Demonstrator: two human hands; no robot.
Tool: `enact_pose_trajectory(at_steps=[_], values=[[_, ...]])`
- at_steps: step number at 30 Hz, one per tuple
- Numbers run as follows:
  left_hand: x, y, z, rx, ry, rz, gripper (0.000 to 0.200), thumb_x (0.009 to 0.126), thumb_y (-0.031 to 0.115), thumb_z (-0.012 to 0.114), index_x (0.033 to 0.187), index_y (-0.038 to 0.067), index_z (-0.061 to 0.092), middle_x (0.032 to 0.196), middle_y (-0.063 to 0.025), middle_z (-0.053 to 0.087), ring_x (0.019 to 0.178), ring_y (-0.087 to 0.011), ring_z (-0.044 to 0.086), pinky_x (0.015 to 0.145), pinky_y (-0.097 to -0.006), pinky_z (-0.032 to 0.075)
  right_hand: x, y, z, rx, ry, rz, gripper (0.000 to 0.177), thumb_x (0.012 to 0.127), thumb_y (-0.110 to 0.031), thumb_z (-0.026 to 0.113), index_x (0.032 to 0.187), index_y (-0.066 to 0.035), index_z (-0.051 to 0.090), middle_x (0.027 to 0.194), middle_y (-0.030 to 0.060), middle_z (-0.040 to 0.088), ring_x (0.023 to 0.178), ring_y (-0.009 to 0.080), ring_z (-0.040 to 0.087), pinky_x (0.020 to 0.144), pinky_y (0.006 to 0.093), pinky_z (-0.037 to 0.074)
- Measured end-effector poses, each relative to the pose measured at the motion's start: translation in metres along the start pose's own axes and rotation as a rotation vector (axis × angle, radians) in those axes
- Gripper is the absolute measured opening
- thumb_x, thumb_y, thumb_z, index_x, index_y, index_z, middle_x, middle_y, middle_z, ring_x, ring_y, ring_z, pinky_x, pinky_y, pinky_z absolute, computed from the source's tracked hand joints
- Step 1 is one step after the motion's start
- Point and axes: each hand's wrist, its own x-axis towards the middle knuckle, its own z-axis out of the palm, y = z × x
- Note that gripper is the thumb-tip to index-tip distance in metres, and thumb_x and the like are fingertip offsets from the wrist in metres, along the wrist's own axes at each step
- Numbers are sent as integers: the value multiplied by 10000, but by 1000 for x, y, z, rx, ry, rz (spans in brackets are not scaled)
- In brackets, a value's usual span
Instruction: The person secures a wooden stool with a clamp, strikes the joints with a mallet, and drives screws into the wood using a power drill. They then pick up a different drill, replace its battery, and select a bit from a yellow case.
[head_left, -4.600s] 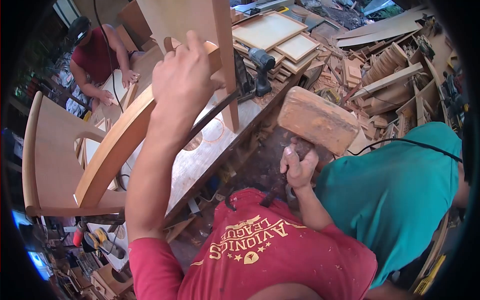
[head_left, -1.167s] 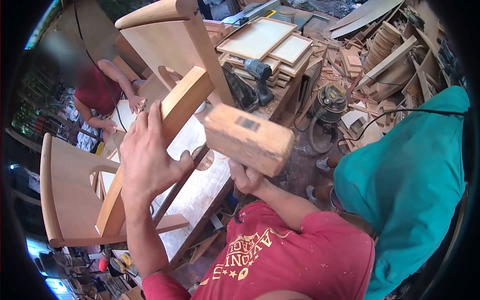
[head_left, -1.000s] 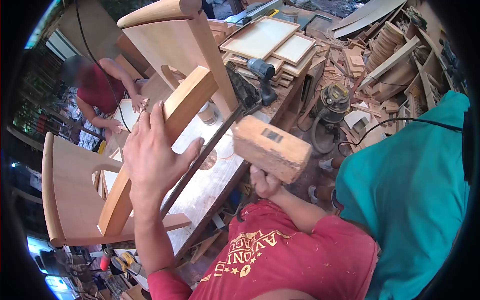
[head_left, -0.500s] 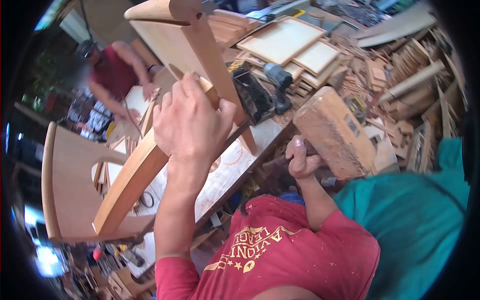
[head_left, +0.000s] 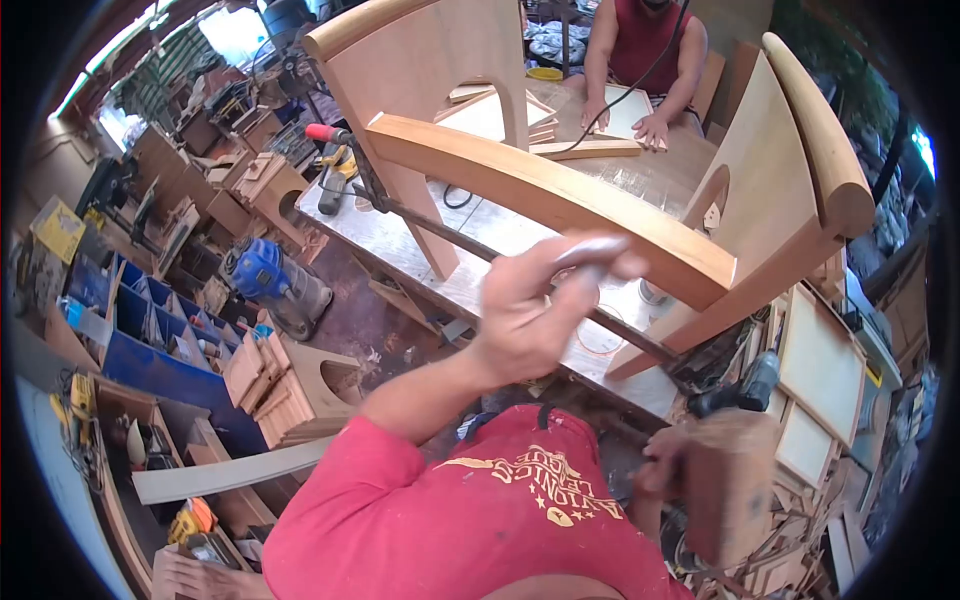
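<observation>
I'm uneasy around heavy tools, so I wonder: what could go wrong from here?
The right hand grips a wooden mallet. If it swings at the curved wooden rail, it might catch the left hand, which appears close to that rail. A hard blow could also dent the bare wood. The drill near the edge of the bench might get knocked.

"What's in your grip?"

"A wooden mallet (head_left: 735, 480), its blocky brown head blurred, held low at my right."

"And in front of you?"

"A left panel (head_left: 430, 60) and a right panel (head_left: 757, 145), both pale wood with arched cutouts and rounded top edges, stand on the whitish worktop (head_left: 508, 232). A curved, orange-brown rail (head_left: 560, 195) spans between them."
</observation>
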Motion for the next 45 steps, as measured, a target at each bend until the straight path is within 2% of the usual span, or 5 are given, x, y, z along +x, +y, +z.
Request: enact_pose_trajectory(at_steps=[11,20,26,34,45], values=[[-188,-61,-111,190,684,-937,400,936,203,674,1245,-38,592,902,-50,672,760,-64,594,691,-216,484,-6,28,60,-334,-1176,456,471,813,-270,690,1194,-9,598,825,215,667,738,431,632,697,451,514],[-144,-26,-182,1152,271,-249,470,763,135,775,1183,-4,616,1058,-151,554,993,-328,528,875,-427,436,-13,87,172,-996,-918,264,515,844,-161,614,1348,-87,540,974,223,633,829,410,637,711,498,504],[13,6,-250,1253,-344,58,738,732,141,812,1394,64,494,677,-58,537,565,-223,536,553,-346,464,3,206,216,-1148,-670,-34,460,848,-160,590,1307,-164,603,1117,246,628,1016,434,602,888,549,462],[133,14,-240,1672,-850,-318,546,819,278,728,1317,131,561,792,-179,690,788,-368,686,723,-457,545,-17,242,218,-1277,-667,12,573,859,-215,570,1420,-133,486,1213,319,506,1154,484,477,979,611,377],[85,9,-218,1599,-222,-340,409,820,275,752,1190,117,672,671,-167,659,659,-349,669,655,-441,526,-7,227,214,-1123,-730,368,655,822,-270,628,1449,-209,449,1253,275,473,1248,433,430,1028,556,349]])
